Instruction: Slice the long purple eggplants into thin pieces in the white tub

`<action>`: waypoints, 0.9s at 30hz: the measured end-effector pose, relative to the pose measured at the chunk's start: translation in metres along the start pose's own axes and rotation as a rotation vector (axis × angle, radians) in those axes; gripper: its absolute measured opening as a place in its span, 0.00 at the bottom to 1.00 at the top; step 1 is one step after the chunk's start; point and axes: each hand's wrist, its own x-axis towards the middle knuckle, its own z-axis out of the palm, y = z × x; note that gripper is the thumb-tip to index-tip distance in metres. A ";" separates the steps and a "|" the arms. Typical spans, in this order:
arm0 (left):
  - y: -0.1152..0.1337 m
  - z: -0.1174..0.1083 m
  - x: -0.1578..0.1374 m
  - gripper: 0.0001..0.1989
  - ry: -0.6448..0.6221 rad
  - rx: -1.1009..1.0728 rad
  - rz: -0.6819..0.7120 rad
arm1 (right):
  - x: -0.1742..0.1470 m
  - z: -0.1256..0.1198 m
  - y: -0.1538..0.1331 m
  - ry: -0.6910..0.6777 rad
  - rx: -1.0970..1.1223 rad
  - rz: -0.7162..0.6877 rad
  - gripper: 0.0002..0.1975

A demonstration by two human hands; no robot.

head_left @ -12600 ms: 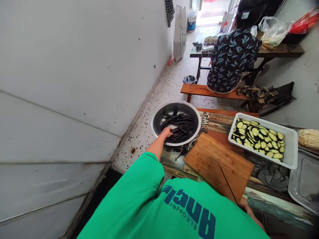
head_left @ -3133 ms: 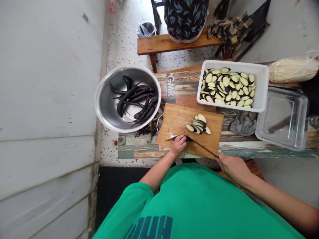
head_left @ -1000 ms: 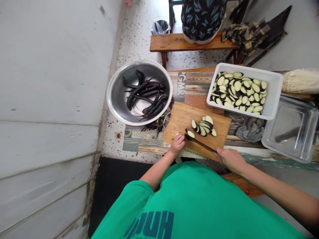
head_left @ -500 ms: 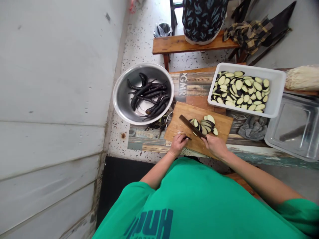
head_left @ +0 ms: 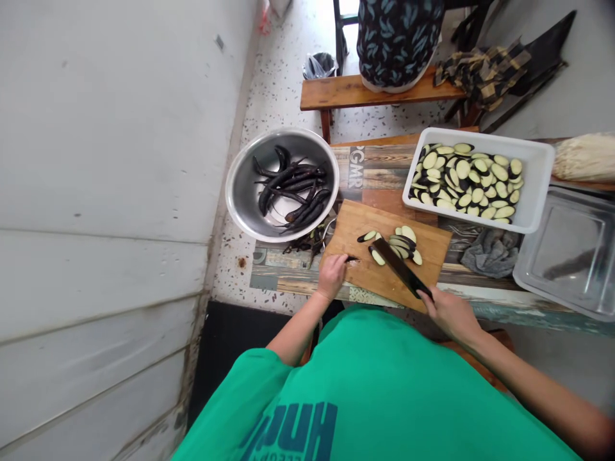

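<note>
My right hand (head_left: 449,310) is closed round the handle of a dark-bladed kitchen knife (head_left: 398,266), which slants over the cutting board (head_left: 358,221). The blade's far end lies by the eggplant slices (head_left: 406,242), pale inside with dark skin, and partly hides some of them. At the board's left edge my left hand (head_left: 331,275) pinches a small dark eggplant end (head_left: 352,258) between its fingertips. Behind the board, a white tray (head_left: 538,166) holds many more slices. Whole eggplants (head_left: 298,179) lie in a steel basin (head_left: 240,214) to the left.
Dark trimmings (head_left: 307,242) lie between basin and board. Right of the board are a grey cloth (head_left: 492,251) and a clear plastic container (head_left: 571,256). Across the table a person (head_left: 398,41) sits on a wooden bench (head_left: 331,93). A wall (head_left: 106,160) rises on the left.
The knife has moved right and toward me, away from the left hand. My left hand has shifted left with the eggplant end. Some slices have spread apart on the board.
</note>
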 end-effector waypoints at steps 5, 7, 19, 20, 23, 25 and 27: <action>-0.032 -0.023 0.017 0.17 0.148 0.140 -0.240 | -0.005 0.003 0.027 0.173 0.087 0.210 0.19; -0.023 -0.019 0.028 0.19 0.137 0.105 -0.235 | -0.002 0.003 0.038 0.195 0.103 0.265 0.19; 0.115 0.096 0.080 0.47 -0.081 -0.087 -0.201 | 0.031 0.077 0.071 0.013 1.206 0.320 0.25; 0.120 0.099 0.081 0.46 -0.074 -0.086 -0.183 | 0.035 0.080 0.065 -0.002 1.211 0.296 0.25; 0.129 0.104 0.083 0.43 -0.037 -0.085 -0.152 | 0.046 0.082 0.046 -0.014 1.213 0.249 0.25; 0.131 0.105 0.083 0.40 -0.015 -0.092 -0.133 | 0.050 0.081 0.033 -0.027 1.216 0.220 0.24; 0.131 0.105 0.079 0.35 0.011 -0.122 -0.100 | 0.050 0.082 0.023 -0.053 1.226 0.186 0.23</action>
